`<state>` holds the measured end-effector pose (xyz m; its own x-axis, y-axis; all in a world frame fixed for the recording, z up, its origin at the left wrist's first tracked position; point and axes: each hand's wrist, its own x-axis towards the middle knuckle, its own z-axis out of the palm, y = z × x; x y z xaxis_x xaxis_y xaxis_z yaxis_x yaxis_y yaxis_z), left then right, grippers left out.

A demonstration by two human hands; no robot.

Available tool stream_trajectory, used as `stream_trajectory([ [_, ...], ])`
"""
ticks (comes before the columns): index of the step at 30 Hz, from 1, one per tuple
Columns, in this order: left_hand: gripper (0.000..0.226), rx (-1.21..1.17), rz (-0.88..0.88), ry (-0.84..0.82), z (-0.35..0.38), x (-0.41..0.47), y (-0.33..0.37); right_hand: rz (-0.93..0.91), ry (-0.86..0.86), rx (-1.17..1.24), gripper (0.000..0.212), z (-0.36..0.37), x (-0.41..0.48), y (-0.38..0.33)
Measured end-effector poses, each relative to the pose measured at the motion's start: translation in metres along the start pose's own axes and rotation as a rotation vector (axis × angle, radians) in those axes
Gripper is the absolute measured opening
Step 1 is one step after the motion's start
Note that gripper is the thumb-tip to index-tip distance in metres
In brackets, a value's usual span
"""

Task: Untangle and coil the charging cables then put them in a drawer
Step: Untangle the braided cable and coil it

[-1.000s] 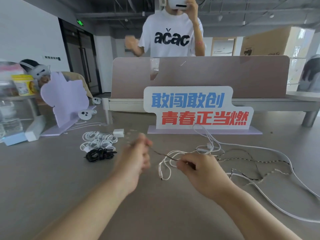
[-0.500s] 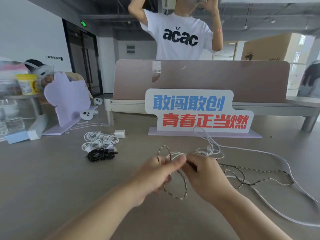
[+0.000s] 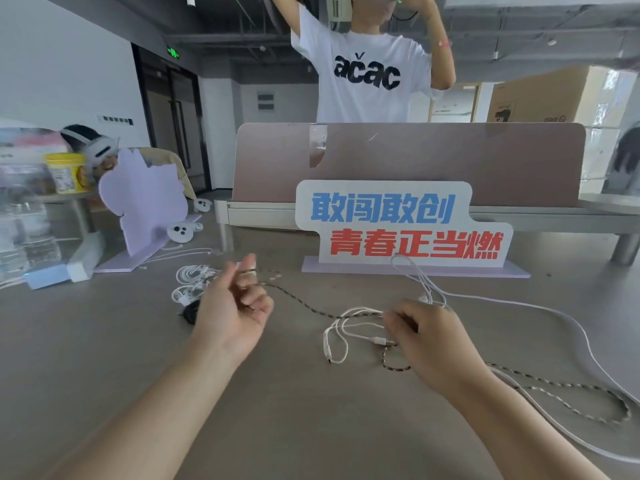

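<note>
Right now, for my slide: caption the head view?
Left hand and right hand hold a braided cable stretched beside loose white cables.

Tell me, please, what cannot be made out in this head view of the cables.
All in the head view.
Black coil: mostly hidden behind the left hand.
Braided cable end: lost in motion blur inside that hand.
Right hand: its back hides whether it pinches the white cable too.
Flat white cable: cut off by the right edge.
Drawer: none in view.
</note>
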<state>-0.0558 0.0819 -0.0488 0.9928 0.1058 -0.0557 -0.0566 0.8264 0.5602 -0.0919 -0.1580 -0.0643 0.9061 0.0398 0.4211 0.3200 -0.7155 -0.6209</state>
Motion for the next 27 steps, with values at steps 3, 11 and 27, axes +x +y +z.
stream_trajectory([
  [3, 0.042, 0.467, -0.162, -0.203, 0.017, -0.022, -0.024, -0.062, 0.036, 0.038, 0.038, 0.005, -0.005, -0.007],
  [11, 0.031, 1.443, 0.116, -0.464, 0.02, -0.048, -0.057, -0.154, -0.019, 0.09, 0.041, 0.011, -0.011, -0.018],
  [27, 0.03, -0.094, 0.2, 0.173, -0.01, 0.016, 0.025, 0.105, -0.026, -0.115, 0.039, -0.01, 0.006, 0.014],
])
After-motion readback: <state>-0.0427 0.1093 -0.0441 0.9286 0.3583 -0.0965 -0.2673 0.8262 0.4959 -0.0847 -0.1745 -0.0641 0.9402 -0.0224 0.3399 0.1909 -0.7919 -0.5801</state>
